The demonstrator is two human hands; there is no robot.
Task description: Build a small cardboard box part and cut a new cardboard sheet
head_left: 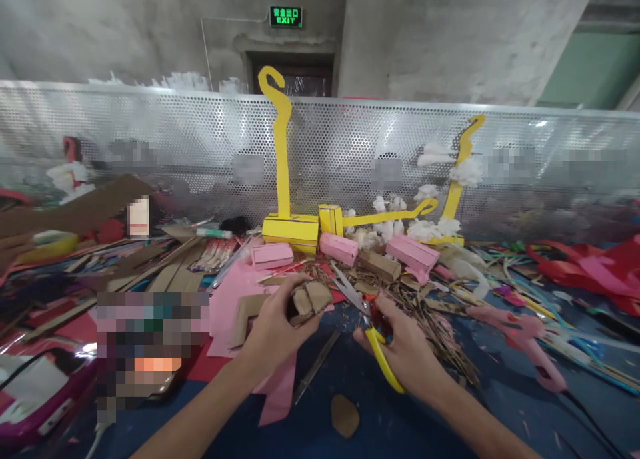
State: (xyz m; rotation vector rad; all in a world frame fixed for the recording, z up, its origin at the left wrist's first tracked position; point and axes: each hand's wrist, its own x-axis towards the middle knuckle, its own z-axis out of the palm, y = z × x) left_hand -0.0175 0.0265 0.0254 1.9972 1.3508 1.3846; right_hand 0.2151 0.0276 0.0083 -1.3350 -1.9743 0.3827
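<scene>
My left hand [285, 322] is wrapped round a small brown cardboard piece [311, 299], whose flat end faces up and right. My right hand [397, 339] grips scissors [383, 362] with yellow and red handles. Their metal blades are parted and point up and left, just right of the cardboard piece and not touching it. Below the hands, a loose oval of cardboard [345, 415] lies on the blue table [390, 425]. Pink paper [280, 392] lies under and below my left hand.
Yellow hooked shapes on blocks [290, 229] stand before a perforated metal screen [200, 145]. Pink rolls [339, 247] and cardboard scraps [425, 319] lie beyond the hands. A pink glue gun [533, 339] with a cord is at right, a purple box [50, 412] at lower left.
</scene>
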